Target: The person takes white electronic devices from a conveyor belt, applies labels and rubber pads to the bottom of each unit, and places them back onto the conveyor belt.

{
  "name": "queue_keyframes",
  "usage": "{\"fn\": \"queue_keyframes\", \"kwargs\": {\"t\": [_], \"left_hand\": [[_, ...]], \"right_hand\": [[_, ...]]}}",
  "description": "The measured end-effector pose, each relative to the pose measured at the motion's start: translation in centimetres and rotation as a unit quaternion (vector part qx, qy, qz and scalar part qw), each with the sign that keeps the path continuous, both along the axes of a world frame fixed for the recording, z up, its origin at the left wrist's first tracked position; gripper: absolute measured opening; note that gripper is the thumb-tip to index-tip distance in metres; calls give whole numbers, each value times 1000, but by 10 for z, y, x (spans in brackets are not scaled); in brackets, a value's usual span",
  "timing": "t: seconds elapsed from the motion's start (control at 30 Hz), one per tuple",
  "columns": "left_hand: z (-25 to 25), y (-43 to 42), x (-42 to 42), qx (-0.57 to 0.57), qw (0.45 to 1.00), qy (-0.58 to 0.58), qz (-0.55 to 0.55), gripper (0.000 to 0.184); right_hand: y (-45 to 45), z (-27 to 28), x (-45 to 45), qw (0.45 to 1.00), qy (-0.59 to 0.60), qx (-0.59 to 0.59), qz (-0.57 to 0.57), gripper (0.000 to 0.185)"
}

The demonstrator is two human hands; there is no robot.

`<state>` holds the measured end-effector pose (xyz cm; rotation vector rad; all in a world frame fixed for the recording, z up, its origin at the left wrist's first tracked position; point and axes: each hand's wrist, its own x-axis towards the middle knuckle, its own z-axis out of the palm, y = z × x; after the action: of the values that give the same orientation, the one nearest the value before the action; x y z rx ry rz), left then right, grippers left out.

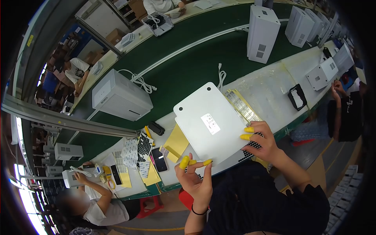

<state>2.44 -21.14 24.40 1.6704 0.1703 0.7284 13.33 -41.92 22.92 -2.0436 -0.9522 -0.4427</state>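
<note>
The left hand (196, 186) pinches thumb and forefinger together at the near edge of the white panel (213, 143) — what sits between them I cannot tell. The right hand (266, 143) curves its fingers at the panel's right side; its grip is unclear. A dark phone (159, 160) lies left of the left hand — yellow paper (177, 141) beyond.

Workshop interior. Green belt (180, 74) runs behind pale counter (270, 80); metal beam (70, 112) crosses left side. Grey floor (172, 217), yellow line (156, 228), red stool (150, 206). Bright white strips (27, 196) at far left, windows or lamps unclear.
</note>
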Motion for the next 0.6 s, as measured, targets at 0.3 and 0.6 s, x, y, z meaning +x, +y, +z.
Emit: {"fn": "queue_keyframes", "kwargs": {"t": [0.3, 0.6], "left_hand": [[-10, 0, 4, 177, 984, 16, 10, 68], [-18, 6, -3, 435, 891, -130, -17, 40]], "right_hand": [[3, -2, -3, 1000, 3, -5, 2, 36], [5, -4, -6, 1000, 5, -2, 1, 34]]}}
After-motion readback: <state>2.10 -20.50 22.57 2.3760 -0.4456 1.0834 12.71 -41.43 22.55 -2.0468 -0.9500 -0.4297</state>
